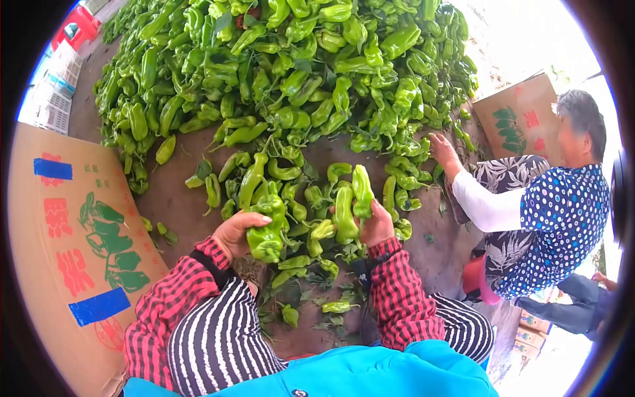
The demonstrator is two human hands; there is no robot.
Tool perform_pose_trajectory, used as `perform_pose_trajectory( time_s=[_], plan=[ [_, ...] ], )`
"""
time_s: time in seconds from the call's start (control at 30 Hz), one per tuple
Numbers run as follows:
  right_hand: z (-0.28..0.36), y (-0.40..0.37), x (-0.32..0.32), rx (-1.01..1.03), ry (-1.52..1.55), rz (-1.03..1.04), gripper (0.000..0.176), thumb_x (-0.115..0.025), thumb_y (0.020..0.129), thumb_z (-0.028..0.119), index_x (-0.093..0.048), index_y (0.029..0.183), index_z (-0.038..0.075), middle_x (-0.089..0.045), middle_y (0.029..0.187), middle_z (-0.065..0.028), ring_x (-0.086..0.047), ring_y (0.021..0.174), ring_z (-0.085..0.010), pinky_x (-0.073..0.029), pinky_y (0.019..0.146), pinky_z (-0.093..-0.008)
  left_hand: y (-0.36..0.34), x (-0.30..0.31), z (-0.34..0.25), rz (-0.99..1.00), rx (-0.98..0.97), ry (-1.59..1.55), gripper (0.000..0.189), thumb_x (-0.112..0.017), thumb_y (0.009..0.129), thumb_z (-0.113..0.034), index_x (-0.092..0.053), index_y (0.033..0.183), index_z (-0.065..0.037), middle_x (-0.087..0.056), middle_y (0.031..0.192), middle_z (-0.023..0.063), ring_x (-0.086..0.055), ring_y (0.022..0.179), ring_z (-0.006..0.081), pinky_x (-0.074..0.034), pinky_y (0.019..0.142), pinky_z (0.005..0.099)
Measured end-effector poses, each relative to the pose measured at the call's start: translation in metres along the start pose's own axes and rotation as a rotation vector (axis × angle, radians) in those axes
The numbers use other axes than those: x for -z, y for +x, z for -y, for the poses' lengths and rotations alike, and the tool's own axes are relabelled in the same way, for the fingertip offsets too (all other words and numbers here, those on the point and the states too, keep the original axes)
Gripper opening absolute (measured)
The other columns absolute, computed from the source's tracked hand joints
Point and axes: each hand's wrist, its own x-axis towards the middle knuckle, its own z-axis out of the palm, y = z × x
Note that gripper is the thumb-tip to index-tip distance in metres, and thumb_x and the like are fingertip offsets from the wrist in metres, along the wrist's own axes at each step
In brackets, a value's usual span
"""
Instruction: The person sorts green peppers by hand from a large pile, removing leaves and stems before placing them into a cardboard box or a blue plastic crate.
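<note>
Here, just below the pepper heap point(284, 66), the left hand point(235, 231) has its grip closed around a green pepper point(266, 241); the right hand point(378, 226) clasps two peppers point(345, 212) upright.

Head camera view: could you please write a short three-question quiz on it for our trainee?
1. True or false: the left hand and the right hand both hold green peppers.
2. Multiple choice: the cardboard box with blue tape lies on the person's A) left, B) right, C) lap.
3. Fill in: the co-worker's hand touches the edge of the ____ of peppers.
Key: 1 true; 2 A; 3 pile.
</note>
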Motion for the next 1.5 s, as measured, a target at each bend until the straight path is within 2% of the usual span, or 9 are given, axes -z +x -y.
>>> perform_pose_trajectory(
  time_s=[0.17, 0.23, 0.33, 0.47, 0.6, 0.8, 0.93, 1.17, 1.5],
  plan=[
    [-0.012, -0.029, -0.036, -0.132, 0.235, 0.413, 0.062, -0.063, 0.075, 0.036, -0.043, 0.123, 0.003, -0.05, 0.119, -0.0166, -0.046, 0.11, -0.0434, -0.042, 0.086, -0.0577, 0.014, -0.001, 0.011, 0.016, -0.012, 0.123, 0.041, -0.06, 0.076, -0.005, -0.049, 0.116, -0.005, -0.059, 0.104, 0.0086, -0.058, 0.094, 0.0197, -0.049, 0.083, 0.0377],
    [-0.014, -0.035, -0.06, -0.176, 0.259, 0.422, 0.057, -0.064, 0.075, 0.025, -0.043, 0.124, 0.004, -0.051, 0.117, -0.0143, -0.051, 0.105, -0.0351, -0.046, 0.084, -0.049, 0.017, -0.001, 0.015, 0.052, 0.003, 0.114, 0.041, -0.059, 0.077, -0.004, -0.049, 0.116, -0.005, -0.057, 0.107, 0.0059, -0.057, 0.095, 0.0175, -0.047, 0.085, 0.0356],
    [-0.027, -0.037, -0.074, 0.186, -0.285, 0.218, 0.058, -0.068, 0.066, -0.002, -0.047, 0.12, 0.005, -0.054, 0.111, -0.0049, -0.054, 0.097, -0.0158, -0.043, 0.085, -0.03, 0.017, -0.004, 0.016, 0.064, -0.015, 0.143, 0.043, -0.063, 0.077, -0.007, -0.048, 0.117, -0.006, -0.057, 0.108, 0.0051, -0.055, 0.099, 0.0166, -0.045, 0.088, 0.034],
    [-0.051, -0.038, -0.093, 0.664, -1.187, 0.017, 0.052, -0.076, 0.063, 0.011, -0.052, 0.108, -0.002, -0.045, 0.118, -0.0142, -0.045, 0.109, -0.024, -0.039, 0.09, -0.0345, 0.018, -0.006, 0.021, 0.084, -0.061, 0.139, 0.053, -0.069, 0.075, -0.015, -0.045, 0.121, -0.007, -0.055, 0.113, 0.0045, -0.052, 0.105, 0.0173, -0.041, 0.092, 0.0345],
    [-0.066, -0.06, -0.12, 0.706, -1.686, 0.061, 0.073, -0.068, 0.072, 0.029, -0.03, 0.128, 0.0, -0.02, 0.133, -0.0273, -0.033, 0.113, -0.043, -0.031, 0.095, -0.046, 0.015, -0.007, 0.025, 0.21, -0.066, 0.132, 0.071, -0.075, 0.07, -0.027, -0.038, 0.127, -0.008, -0.049, 0.122, 0.0054, -0.047, 0.112, 0.0187, -0.038, 0.096, 0.0359],
    [-0.068, -0.083, -0.129, 0.667, -1.787, 0.114, 0.073, -0.064, 0.077, 0.032, -0.028, 0.133, 0.003, -0.018, 0.136, -0.0261, -0.026, 0.122, -0.0424, -0.023, 0.101, -0.0451, 0.011, -0.005, 0.028, 0.303, -0.035, 0.137, 0.072, -0.072, 0.069, -0.027, -0.037, 0.129, -0.008, -0.048, 0.123, 0.0087, -0.046, 0.114, 0.0224, -0.036, 0.099, 0.0386],
    [-0.063, -0.091, -0.132, 0.748, -1.466, 0.184, 0.068, -0.061, 0.08, 0.025, -0.027, 0.134, 0.004, -0.022, 0.137, -0.0239, -0.027, 0.124, -0.0382, -0.022, 0.101, -0.043, 0.004, 0.001, 0.033, 0.363, -0.06, -0.048, 0.071, -0.071, 0.067, -0.036, -0.041, 0.125, -0.009, -0.051, 0.12, 0.0115, -0.048, 0.112, 0.0266, -0.037, 0.098, 0.0412],
    [-0.058, -0.091, -0.127, 0.311, -0.086, 0.128, 0.043, -0.045, 0.087, -0.002, -0.034, 0.128, 0.003, -0.045, 0.123, -0.0121, -0.046, 0.111, -0.0189, -0.04, 0.093, -0.0323, -0.004, -0.009, 0.026, 0.478, -0.229, -0.112, 0.081, -0.073, 0.063, -0.045, -0.039, 0.126, -0.007, -0.047, 0.123, 0.0144, -0.048, 0.112, 0.0303, -0.037, 0.096, 0.0494],
    [-0.083, -0.058, -0.102, 0.388, -0.16, -0.258, 0.039, -0.051, 0.083, 0.001, -0.042, 0.12, 0.003, -0.053, 0.101, -0.0057, -0.051, 0.09, -0.0111, -0.044, 0.077, -0.0244, -0.008, -0.012, 0.019, 0.352, -0.437, -0.105, 0.088, -0.065, 0.059, -0.067, -0.047, 0.119, -0.006, -0.039, 0.127, 0.0186, -0.036, 0.117, 0.0461, -0.038, 0.092, 0.0565]
  ],
)
